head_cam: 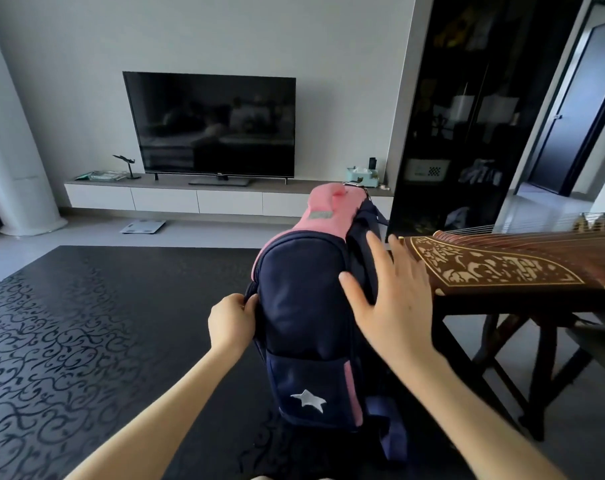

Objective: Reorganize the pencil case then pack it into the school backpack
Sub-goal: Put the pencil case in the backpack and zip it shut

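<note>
Entry, head view.

The navy fabric school backpack with pink top and pink side trim (304, 306) stood upright on the black floor mat with a scrolling vine pattern (86, 323), directly in front of you. Its front panel faced you, and a white star patch (308, 400) sat on the lower pocket.

Your left hand (231, 322) was at the backpack's left edge, about halfway up. The fingers were curled and pinched something small at the seam there. Whether it was a zipper pull or only a fold of fabric could not be told.

Your right hand (394, 299) was at the backpack's upper right corner, with the fingers straight and spread and the palm turned toward the bag, holding nothing. The thumb lay over the front panel and the fingers reached across the dark side strap. Whether the palm actually touched the fabric could not be told.

Just right of the backpack stood a dark brown wooden zither with cream carved inlay (501, 268) on a crossed wooden stand, its near end beside your right hand.

Well behind the backpack:
- a switched-off black flat television (211, 126)
- a low white drawer cabinet (197, 199) beneath the television
- a white bathroom scale (143, 226) on the floor
- a tall black glass-fronted cabinet (460, 116) behind and to the right
</note>
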Available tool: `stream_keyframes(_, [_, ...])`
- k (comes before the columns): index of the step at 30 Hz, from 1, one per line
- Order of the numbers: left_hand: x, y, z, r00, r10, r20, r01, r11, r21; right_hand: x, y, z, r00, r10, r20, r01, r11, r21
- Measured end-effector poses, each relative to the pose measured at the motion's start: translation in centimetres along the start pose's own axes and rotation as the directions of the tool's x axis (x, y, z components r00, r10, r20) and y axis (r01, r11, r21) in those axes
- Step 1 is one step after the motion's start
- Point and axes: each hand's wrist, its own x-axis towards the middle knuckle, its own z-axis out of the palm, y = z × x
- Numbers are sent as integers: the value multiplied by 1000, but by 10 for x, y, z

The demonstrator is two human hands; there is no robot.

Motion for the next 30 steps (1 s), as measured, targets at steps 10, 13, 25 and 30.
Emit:
stream_keyframes(10, [3,33,60,969,-134,209,210,889,-407,-13,44,60,981,188,49,-179,973,-142])
stream_keyframes(13, [7,45,90,955,-48,294,194,849,-492,13,72,68,956,281,86,-263,949,-176])
stream_keyframes(25, [91,125,188,942,167,292,-62,939,-337,81,187,122,876,477,70,-474,879,-54])
stream_keyframes(30, [106,121,197,938,188,290,-87,941,-328,87,199,135,874,478,84,-480,877,4])
